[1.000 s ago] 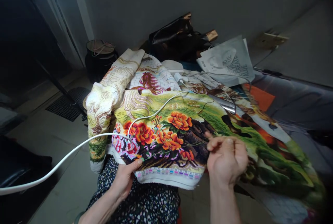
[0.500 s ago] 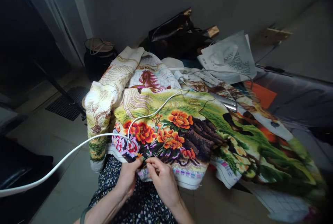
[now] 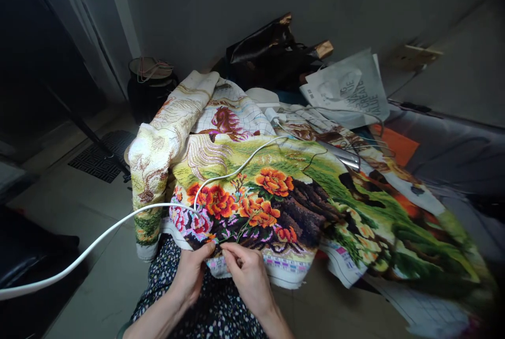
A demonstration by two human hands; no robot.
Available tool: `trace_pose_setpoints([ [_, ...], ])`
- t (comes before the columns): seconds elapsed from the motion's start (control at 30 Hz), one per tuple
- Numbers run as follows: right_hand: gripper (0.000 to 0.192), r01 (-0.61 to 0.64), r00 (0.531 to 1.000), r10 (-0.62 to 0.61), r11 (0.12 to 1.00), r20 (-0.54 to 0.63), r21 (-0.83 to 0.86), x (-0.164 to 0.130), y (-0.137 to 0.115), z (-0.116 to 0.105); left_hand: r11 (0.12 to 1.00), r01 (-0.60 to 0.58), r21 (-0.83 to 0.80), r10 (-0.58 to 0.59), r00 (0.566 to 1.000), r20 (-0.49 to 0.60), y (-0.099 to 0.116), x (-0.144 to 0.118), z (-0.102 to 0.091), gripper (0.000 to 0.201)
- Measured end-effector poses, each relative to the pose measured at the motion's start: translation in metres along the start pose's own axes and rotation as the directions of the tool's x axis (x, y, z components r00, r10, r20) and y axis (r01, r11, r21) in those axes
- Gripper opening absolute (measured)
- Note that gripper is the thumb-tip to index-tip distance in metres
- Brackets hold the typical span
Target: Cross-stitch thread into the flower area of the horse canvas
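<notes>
A large cross-stitch cloth (image 3: 221,155) with orange flowers and green grass lies spread over my lap. My left hand (image 3: 192,270) grips its lower edge, thumb on top and fingers underneath. Just to the right, my right hand (image 3: 249,275) is closed in a pinch at the cloth's surface, close to the left thumb. Whatever sits between the right fingertips is too small to make out. Thin green thread (image 3: 241,229) runs over the dark purple stitches beside those fingertips. A coloured number strip (image 3: 286,264) borders the cloth below.
A white cable (image 3: 130,216) arches in from the left across the cloth. A rolled part of the cloth (image 3: 152,163) stands at left. Behind are a dark bag (image 3: 264,50), a pale printed bag (image 3: 347,89), a white plug (image 3: 272,114) and an orange sheet (image 3: 398,144).
My right fingertips have moved slightly down, staying pinched near the left thumb. The green thread's strands have shifted a little. The left hand keeps its grip on the cloth.
</notes>
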State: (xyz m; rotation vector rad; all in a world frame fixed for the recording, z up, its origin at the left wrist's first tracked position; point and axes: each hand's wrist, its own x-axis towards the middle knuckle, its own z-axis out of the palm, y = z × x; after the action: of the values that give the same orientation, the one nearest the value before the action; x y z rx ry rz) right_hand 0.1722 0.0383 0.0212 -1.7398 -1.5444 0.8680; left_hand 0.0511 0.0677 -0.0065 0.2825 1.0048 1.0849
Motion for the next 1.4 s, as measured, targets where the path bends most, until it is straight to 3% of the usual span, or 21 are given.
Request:
trace_pose_setpoints([
  [0.73,0.028,0.081,0.995,-0.093,0.947,-0.023,-0.311,0.001,-0.004,0.009,0.995,-0.101,0.013,0.100,0.994,0.031,0.000,0.003,-0.001,0.059],
  [1.0,0.021,0.041,0.996,-0.044,0.998,-0.077,-0.049,0.000,0.001,0.010,0.995,-0.093,0.034,0.093,0.996,-0.001,0.002,0.002,0.002,0.055],
  [1.4,0.023,0.036,0.997,-0.025,0.988,-0.075,0.150,0.005,0.002,0.004,1.000,-0.010,0.000,0.010,1.000,-0.019,0.005,0.001,0.005,0.047],
])
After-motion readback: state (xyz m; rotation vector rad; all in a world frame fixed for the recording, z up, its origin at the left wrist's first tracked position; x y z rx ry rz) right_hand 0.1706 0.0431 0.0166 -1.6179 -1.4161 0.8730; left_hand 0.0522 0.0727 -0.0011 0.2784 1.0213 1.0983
